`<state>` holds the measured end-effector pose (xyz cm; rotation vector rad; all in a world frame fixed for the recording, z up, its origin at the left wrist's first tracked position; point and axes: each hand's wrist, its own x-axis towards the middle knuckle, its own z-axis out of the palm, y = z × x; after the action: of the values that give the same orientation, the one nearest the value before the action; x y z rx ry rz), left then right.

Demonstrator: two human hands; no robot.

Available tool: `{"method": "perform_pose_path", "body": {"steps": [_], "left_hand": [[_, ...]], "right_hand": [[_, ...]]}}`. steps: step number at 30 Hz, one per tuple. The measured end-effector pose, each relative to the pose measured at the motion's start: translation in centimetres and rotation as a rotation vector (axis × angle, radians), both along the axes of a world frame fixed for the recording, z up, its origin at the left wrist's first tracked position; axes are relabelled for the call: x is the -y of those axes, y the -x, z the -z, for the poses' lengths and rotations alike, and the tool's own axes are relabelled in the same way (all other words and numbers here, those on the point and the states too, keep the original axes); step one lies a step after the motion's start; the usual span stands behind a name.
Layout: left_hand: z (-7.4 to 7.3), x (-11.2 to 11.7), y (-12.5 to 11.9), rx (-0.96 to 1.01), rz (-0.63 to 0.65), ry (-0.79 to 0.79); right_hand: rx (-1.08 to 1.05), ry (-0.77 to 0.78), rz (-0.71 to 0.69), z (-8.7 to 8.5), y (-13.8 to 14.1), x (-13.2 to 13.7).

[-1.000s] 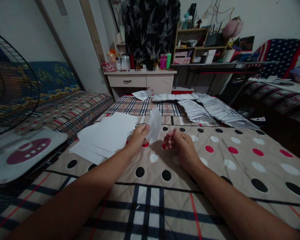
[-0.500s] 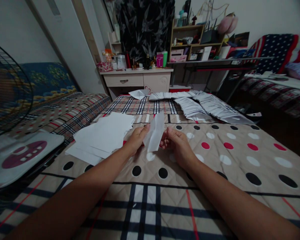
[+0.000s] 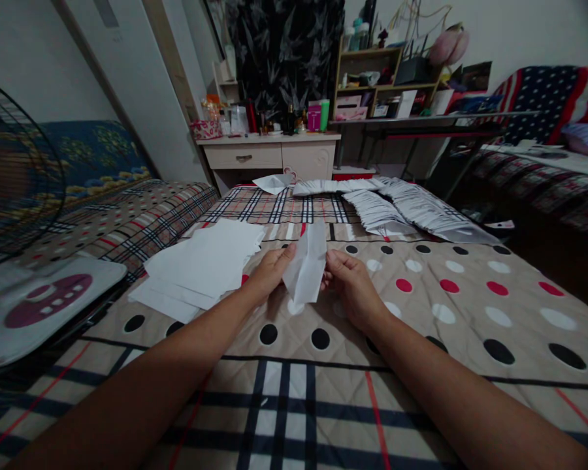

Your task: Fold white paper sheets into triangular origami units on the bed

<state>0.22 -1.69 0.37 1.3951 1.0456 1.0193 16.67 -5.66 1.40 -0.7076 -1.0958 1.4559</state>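
Above the quilt, a white sheet of paper (image 3: 308,264) hangs folded between both my hands. My left hand (image 3: 270,271) pinches its left edge. My right hand (image 3: 349,284) grips its right edge with curled fingers. To the left of my left hand lies a loose stack of white sheets (image 3: 200,264). Farther back, rows of folded white papers (image 3: 402,209) are spread over the bed.
I sit at a bed with a dotted and plaid quilt (image 3: 421,313). A standing fan (image 3: 14,189) and its white base (image 3: 34,307) are at the left. A dresser (image 3: 269,156), shelves (image 3: 382,78) and another bed (image 3: 543,170) stand behind.
My right hand came left and took hold of the sheet, which only the left hand held a second ago. The sheet now hangs lower between both hands.
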Motion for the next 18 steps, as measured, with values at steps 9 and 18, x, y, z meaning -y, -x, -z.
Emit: {"method": "perform_pose_path", "body": {"steps": [9, 18], "left_hand": [[0.18, -0.29, 0.19, -0.001, -0.041, -0.015], [0.50, -0.42, 0.22, -0.004, -0.012, -0.034]], "right_hand": [[0.047, -0.028, 0.055, 0.07, -0.36, 0.11], [0.078, -0.119, 0.042, -0.14, -0.44, 0.26]]}}
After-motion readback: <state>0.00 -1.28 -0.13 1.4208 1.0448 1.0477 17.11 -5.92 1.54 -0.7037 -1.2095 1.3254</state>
